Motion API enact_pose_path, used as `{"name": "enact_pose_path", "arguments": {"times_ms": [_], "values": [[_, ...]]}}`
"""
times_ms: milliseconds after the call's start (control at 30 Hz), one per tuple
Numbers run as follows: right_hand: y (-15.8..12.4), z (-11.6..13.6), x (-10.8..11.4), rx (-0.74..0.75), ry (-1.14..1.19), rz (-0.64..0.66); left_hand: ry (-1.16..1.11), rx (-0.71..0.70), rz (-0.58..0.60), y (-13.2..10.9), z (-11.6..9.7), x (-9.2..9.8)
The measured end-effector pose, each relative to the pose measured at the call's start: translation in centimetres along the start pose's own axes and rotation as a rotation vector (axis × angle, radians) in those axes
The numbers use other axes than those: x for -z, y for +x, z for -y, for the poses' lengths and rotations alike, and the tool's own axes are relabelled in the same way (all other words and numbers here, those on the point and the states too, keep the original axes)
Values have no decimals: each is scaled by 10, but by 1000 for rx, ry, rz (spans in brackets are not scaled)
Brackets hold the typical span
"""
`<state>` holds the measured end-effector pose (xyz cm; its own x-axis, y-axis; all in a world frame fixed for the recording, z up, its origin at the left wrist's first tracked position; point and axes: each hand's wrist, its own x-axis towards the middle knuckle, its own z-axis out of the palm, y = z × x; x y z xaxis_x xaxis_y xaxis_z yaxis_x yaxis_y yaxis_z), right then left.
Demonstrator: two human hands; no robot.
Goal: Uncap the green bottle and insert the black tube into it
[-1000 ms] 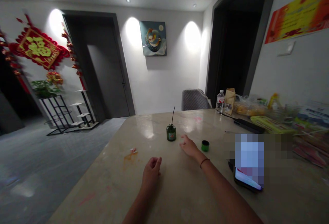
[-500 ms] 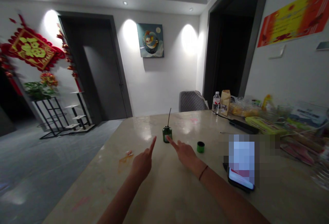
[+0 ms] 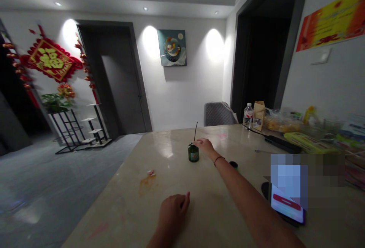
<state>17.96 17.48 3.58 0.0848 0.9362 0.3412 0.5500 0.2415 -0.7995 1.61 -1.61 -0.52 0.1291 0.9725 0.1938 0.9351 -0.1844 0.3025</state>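
Note:
A small dark green glass bottle (image 3: 193,154) stands upright on the table, and a thin dark stick (image 3: 196,129) rises from its mouth. My right hand (image 3: 204,146) is at the bottle's top, its fingertips closed around the stick's lower end, right by the neck. Behind my right forearm, partly covered, sits the green cap (image 3: 234,165). Nearer to me, my left hand (image 3: 174,207) rests low over the table, fingers curled in and thumb side up. It appears to hold nothing and stays apart from the bottle.
On the right lies a lit phone (image 3: 287,207), partly pixelated. A water bottle (image 3: 248,114), a paper bag (image 3: 258,115), a black long object (image 3: 282,144) and a yellow-green pack (image 3: 309,142) crowd the far right. A grey chair (image 3: 218,114) stands behind the table (image 3: 125,198).
My left hand has drawn back towards me, its pointing finger now curled in. My right hand has moved from the bottle's front up to its mouth and the stick. The view has shifted slightly.

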Motion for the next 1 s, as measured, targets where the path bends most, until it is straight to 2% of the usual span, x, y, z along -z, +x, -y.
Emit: {"name": "enact_pose_path", "arguments": {"times_ms": [133,300,433,567,700,833,933,1000], "values": [[12,-4,-11,-1,75,73,-71,18,-22,2,0,0],[20,-9,-14,7,159,125,-113,26,12,3,-2,3],[21,-9,-14,15,191,113,-147,53,16,2,-3,3],[22,-2,-10,16,221,41,-98,47,33,2,-4,3],[30,14,7,-5,268,-90,-29,29,43,2,-5,4],[44,31,38,-29,300,-241,3,6,53,2,-4,3],[46,40,62,-58,320,-257,0,-10,68,2,-5,3],[39,40,75,-96,323,-205,-3,-18,71,2,-4,3]]}}
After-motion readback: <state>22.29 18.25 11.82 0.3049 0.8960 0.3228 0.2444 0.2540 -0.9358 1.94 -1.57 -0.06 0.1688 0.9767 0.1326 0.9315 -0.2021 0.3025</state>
